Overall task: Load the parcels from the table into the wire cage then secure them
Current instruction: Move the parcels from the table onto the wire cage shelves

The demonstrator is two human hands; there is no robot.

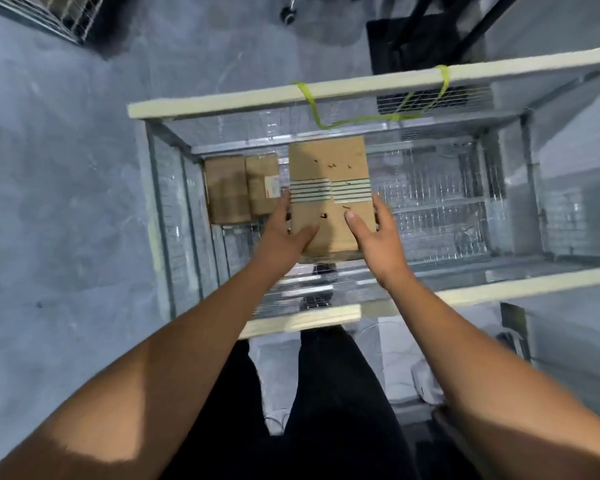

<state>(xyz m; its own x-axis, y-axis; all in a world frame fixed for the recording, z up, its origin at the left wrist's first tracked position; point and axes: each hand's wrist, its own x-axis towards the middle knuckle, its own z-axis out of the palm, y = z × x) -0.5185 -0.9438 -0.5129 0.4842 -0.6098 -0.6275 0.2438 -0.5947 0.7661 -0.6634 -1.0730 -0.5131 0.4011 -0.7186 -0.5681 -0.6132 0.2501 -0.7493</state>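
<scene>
Well, parcel [329,181] between left hand [283,237] and right hand [374,240], wire cage [326,93] roomy rightward.

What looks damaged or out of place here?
The held parcel, gripped by the left hand and right hand, has small dark marks on top, possibly punctures; too blurred to tell. The yellow strap hangs slack over the far rim of the wire cage. Nothing else.

Two parcels [226,192] on wire cage [239,98] floor
</scene>
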